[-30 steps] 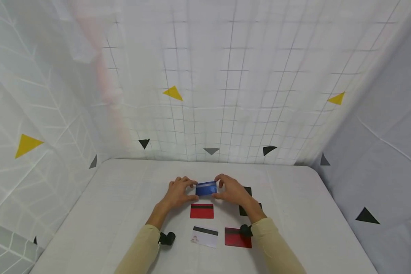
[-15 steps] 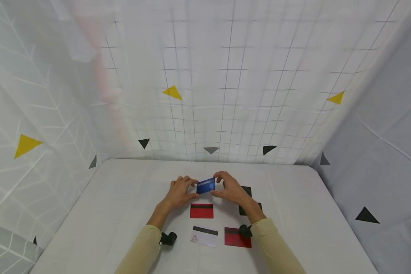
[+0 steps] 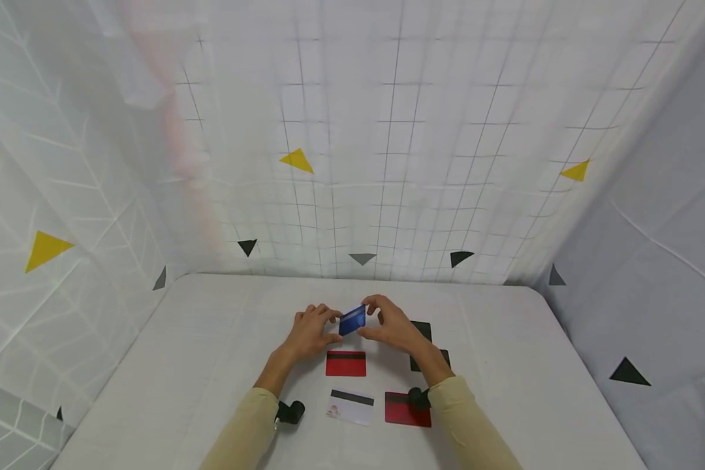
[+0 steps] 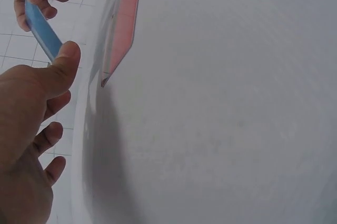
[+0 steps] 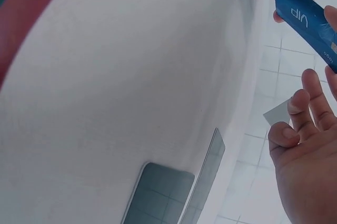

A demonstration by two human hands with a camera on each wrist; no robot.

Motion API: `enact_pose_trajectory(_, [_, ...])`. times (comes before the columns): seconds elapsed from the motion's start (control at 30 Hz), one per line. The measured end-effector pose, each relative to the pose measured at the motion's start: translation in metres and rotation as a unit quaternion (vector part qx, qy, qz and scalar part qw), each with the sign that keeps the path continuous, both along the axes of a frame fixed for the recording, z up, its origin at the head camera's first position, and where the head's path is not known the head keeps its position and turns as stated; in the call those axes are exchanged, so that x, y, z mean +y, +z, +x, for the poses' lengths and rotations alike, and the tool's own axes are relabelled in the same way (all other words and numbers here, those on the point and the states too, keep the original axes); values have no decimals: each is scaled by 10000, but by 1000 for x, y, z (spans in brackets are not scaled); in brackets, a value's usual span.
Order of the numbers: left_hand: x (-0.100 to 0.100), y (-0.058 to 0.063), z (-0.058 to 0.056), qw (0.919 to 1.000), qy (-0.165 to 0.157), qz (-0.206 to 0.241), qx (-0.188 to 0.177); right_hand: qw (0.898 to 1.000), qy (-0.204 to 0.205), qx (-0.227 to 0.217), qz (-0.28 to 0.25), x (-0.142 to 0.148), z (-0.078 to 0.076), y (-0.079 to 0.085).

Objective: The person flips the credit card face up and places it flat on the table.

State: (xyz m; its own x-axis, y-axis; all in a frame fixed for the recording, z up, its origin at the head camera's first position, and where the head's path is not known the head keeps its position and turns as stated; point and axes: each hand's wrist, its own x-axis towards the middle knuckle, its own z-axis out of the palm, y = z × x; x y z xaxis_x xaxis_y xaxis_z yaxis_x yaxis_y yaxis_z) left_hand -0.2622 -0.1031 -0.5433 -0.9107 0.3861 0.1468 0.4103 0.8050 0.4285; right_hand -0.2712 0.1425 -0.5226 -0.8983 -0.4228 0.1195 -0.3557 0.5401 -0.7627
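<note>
The left hand and the right hand pinch one blue card, each at its own end, so it tilts between them. A red card lies just nearer the person. Two dark cards peek out near the right hand. The white table goes wide past both hands, its far edge beyond them.

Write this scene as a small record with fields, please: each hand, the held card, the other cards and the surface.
Left hand: pinches one end of blue card
Right hand: pinches its other end
Blue card: tilted, marked VIP
Other cards: striped red card, striped white card, second red card, two partly hidden dark cards
Surface: white table
</note>
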Motion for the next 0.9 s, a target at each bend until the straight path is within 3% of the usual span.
enact_pose_trajectory(0.57, [4,0,1,9999,41,90,-42,9998,107,95,-99,-1,2,-1])
enact_pose_trajectory(0.9, [6,1,1,9997,-122,228,-14,9999,91,3,-110,-5,3,-1])
